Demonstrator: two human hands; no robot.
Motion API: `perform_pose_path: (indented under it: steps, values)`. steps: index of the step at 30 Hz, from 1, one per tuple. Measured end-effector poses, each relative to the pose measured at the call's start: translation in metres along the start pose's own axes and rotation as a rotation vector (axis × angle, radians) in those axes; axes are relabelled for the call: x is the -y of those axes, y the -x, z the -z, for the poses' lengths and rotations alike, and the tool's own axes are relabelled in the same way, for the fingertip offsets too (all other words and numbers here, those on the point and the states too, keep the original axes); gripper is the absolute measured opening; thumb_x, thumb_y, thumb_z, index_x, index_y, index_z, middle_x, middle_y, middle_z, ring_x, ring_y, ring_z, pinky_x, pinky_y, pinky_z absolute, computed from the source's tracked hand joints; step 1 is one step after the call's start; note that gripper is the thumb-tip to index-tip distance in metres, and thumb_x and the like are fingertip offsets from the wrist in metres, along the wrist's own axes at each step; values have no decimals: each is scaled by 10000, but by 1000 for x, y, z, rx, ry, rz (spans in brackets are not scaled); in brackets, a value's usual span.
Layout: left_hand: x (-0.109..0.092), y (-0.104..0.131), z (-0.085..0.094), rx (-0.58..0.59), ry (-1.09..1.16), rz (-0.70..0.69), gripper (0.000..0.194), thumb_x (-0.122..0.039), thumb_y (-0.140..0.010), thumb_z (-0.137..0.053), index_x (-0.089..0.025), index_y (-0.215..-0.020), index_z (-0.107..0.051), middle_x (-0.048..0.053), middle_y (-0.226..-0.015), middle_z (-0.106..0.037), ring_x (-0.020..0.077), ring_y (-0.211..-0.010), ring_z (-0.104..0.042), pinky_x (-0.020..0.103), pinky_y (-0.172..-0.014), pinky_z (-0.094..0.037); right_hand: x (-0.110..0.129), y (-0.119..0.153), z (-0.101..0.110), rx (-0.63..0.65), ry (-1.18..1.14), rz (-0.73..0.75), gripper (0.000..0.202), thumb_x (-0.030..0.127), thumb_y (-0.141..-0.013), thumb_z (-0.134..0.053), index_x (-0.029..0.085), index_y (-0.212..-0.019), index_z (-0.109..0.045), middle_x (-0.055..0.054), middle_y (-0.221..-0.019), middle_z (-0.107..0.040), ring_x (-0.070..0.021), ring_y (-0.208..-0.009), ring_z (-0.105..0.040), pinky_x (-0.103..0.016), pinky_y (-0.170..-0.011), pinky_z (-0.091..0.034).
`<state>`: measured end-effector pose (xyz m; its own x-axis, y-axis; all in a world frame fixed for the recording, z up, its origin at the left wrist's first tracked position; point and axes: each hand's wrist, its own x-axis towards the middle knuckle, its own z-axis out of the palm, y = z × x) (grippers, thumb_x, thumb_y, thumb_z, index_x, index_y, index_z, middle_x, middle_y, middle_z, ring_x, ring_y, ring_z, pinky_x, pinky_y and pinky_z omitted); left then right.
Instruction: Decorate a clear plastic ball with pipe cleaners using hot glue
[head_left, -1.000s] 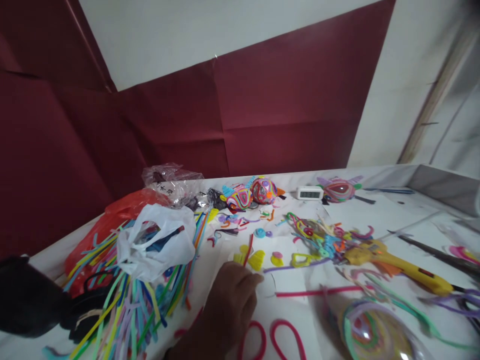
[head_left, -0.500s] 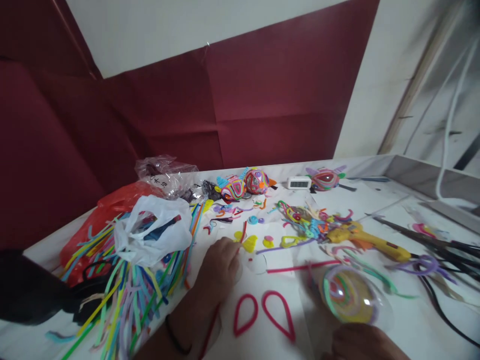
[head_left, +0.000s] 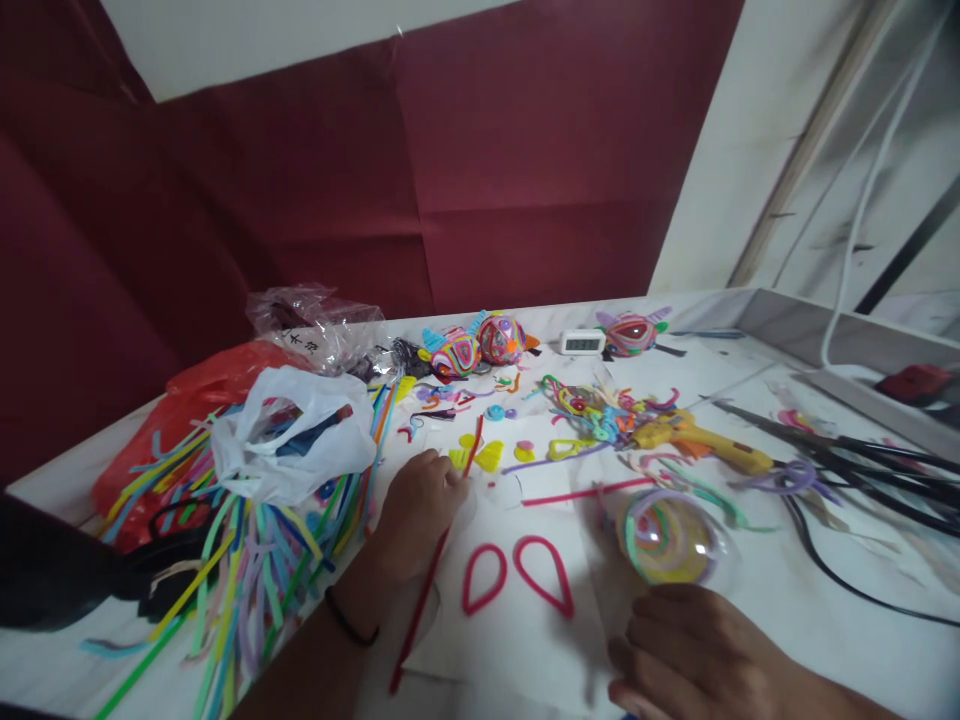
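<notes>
My left hand (head_left: 421, 508) is closed over a long red pipe cleaner (head_left: 420, 625), which sticks out on both sides of it. My right hand (head_left: 701, 648) is curled at the lower right; what it holds, if anything, is hidden, though a bit of blue shows beneath it. Just beyond it sits a clear plastic ball (head_left: 671, 540) with coiled pipe cleaners inside. Between the hands, two red pipe cleaner loops (head_left: 484, 580) shaped like teardrops lie on white paper (head_left: 525, 645). Another straight red pipe cleaner (head_left: 585, 492) lies behind the loops, near yellow pieces (head_left: 489, 453).
Many coloured pipe cleaners (head_left: 259, 600) and a white plastic bag (head_left: 289, 430) are heaped at left. At right lie a yellow glue gun (head_left: 720, 448) and black-handled scissors (head_left: 795, 430). Decorated balls (head_left: 504, 338) and a small digital clock (head_left: 583, 342) stand along the back.
My right hand has come further into view from the bottom edge. My left hand keeps its place on the red pipe cleaner, more of which now shows. The camera view has shifted.
</notes>
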<state>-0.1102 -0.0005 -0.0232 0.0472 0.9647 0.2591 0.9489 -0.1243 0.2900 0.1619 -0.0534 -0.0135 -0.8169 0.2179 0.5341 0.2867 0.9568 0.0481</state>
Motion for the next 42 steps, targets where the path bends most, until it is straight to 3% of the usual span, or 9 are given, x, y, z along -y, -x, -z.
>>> perform_pose_path:
  steps: [3,10,14,21,27,34,42]
  values:
    - [-1,4,2,70,-39,25,203,-259,-826,-563,-189,-638,-534,14,-713,-578,163,-707,-557,276,-632,-377,2,-3,1,13,28,17,456,173,-1014,-251,190,-698,-579,-3,-561,-586,-134,-505,-564,-300,-557,-444]
    - [1,2,-1,136,-95,79,170,-119,-788,-493,-182,-644,-558,27,-724,-612,158,-691,-567,277,-613,-342,5,-3,-5,27,-32,1,317,184,-999,-370,188,-778,-597,-9,-604,-614,-131,-553,-584,-279,-641,-458]
    - [4,-2,-1,138,-127,96,157,-150,-796,-490,-179,-679,-592,44,-751,-634,172,-716,-584,283,-634,-361,5,6,-14,13,-73,-139,411,268,-1030,-255,172,-860,-617,-40,-684,-658,-132,-566,-606,-262,-579,-457]
    - [11,-5,-6,95,-185,103,186,-178,-812,-451,-178,-705,-604,70,-795,-651,207,-789,-610,302,-692,-388,11,19,-7,67,-237,-443,309,377,-1008,-338,213,-1013,-600,-40,-886,-709,-141,-699,-687,-228,-613,-538]
    - [7,-4,0,92,-151,99,183,-169,-811,-451,-175,-702,-598,73,-799,-656,205,-794,-612,300,-714,-393,22,22,-2,39,-219,-550,316,473,-977,-378,257,-1089,-580,-21,-907,-733,-156,-734,-713,-207,-564,-567]
    - [7,-8,6,86,16,68,200,-231,-829,-430,-202,-661,-534,17,-722,-623,155,-697,-568,253,-652,-392,25,26,-10,117,-245,-573,244,380,-984,-395,240,-1058,-580,-28,-927,-709,-167,-766,-698,-254,-635,-567]
    - [10,-13,6,73,288,104,245,-378,-818,-433,-226,-635,-493,-42,-555,-475,149,-577,-476,242,-552,-350,22,30,-16,169,-334,-646,162,244,-965,-425,204,-1056,-553,-49,-906,-637,-175,-789,-635,-299,-688,-525]
